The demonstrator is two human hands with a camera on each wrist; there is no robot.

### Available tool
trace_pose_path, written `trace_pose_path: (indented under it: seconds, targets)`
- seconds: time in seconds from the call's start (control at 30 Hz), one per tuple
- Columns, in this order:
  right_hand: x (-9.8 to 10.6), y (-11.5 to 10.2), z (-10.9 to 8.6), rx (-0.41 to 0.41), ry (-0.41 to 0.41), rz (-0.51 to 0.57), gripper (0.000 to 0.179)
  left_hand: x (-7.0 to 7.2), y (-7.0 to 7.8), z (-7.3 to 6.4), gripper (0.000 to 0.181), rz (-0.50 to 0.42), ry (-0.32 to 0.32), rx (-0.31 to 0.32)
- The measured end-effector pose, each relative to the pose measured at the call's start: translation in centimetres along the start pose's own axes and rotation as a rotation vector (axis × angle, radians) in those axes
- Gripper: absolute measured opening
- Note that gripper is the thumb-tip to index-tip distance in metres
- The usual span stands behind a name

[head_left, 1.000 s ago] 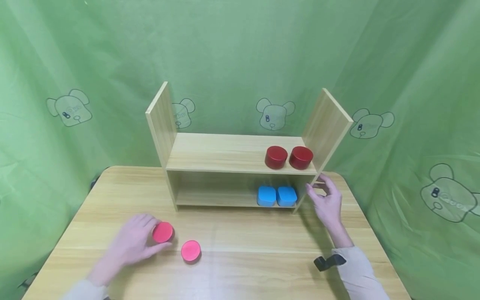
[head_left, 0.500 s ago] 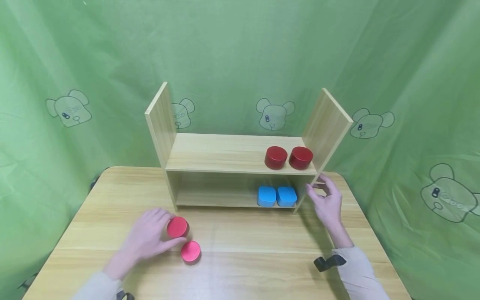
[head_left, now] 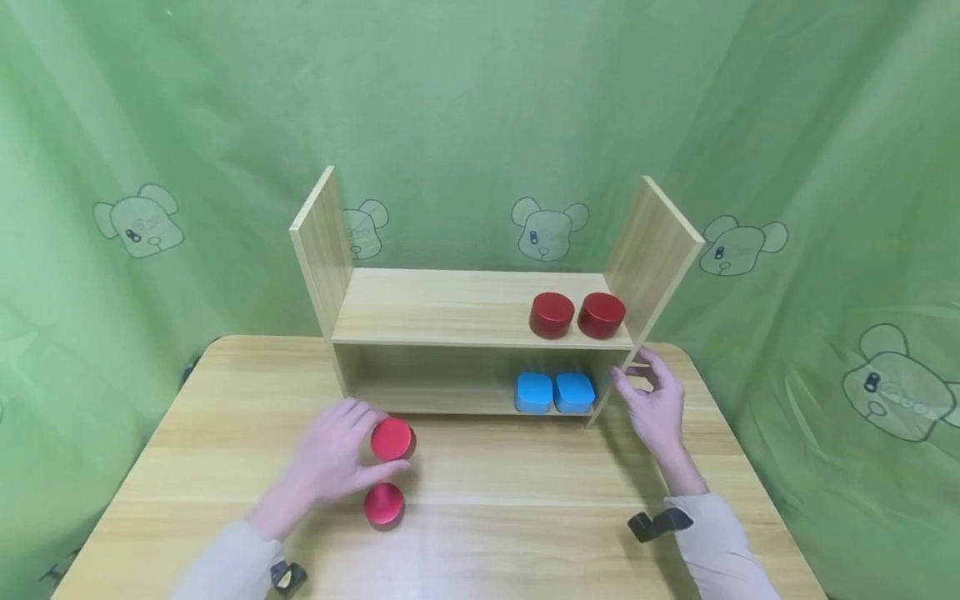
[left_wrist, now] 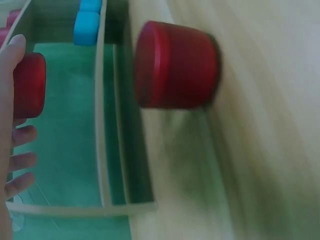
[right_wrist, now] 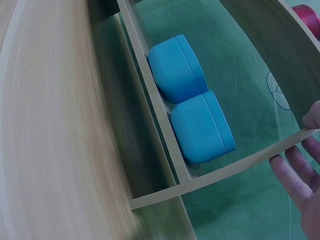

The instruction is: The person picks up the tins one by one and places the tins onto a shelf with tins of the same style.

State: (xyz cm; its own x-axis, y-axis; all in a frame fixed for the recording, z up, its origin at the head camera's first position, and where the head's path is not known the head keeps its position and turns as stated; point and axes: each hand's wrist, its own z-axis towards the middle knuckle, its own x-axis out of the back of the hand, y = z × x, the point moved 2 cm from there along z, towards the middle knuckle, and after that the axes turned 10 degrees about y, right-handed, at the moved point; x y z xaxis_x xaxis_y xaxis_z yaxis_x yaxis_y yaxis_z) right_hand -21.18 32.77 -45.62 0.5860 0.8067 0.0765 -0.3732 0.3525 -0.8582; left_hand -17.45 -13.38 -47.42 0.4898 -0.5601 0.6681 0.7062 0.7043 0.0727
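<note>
My left hand (head_left: pixel 333 454) grips a round red tin (head_left: pixel 392 439) between thumb and fingers; in the left wrist view this tin (left_wrist: pixel 30 85) is off the table, level with the shelf. A second round red tin (head_left: pixel 383 504) stands on the table just below my left thumb. My right hand (head_left: pixel 654 400) holds the right side panel of a two-tier wooden shelf (head_left: pixel 465 308). In the right wrist view the thumb lies on one side of that panel (right_wrist: pixel 250 162) and the fingers on the other.
Two dark red tins (head_left: pixel 552 315) sit on the upper board at the right. Below them, two blue rounded-square tins (head_left: pixel 534 392) stand side by side on the lower board. The wooden table (head_left: pixel 525 533) stretches in front, and a green curtain (head_left: pixel 465 100) hangs behind.
My left hand has carried the red tin right and toward the shelf, passing above the other red tin. My right hand has stayed at the side panel.
</note>
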Motion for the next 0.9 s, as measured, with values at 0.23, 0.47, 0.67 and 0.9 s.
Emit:
trace_pose_path:
  seconds: [0.23,0.47,0.67,0.9]
  targets:
    - [0.1,0.0,0.1,-0.004,-0.002,-0.014,0.038,-0.5,1.3,1.7,0.072,-0.009,0.017,0.008]
    - [0.2,0.1,0.1,-0.004,-0.010,-0.015,0.037,-0.8,2.4,3.7,0.067,-0.040,0.094,-0.006]
    - [0.0,0.2,0.0,-0.011,-0.012,-0.013,0.037,-0.8,3.2,5.8,0.064,-0.065,0.156,-0.033]
    - [0.0,0.1,0.0,-0.001,-0.007,-0.009,0.036,-0.8,3.9,8.1,0.063,-0.090,0.206,-0.050]
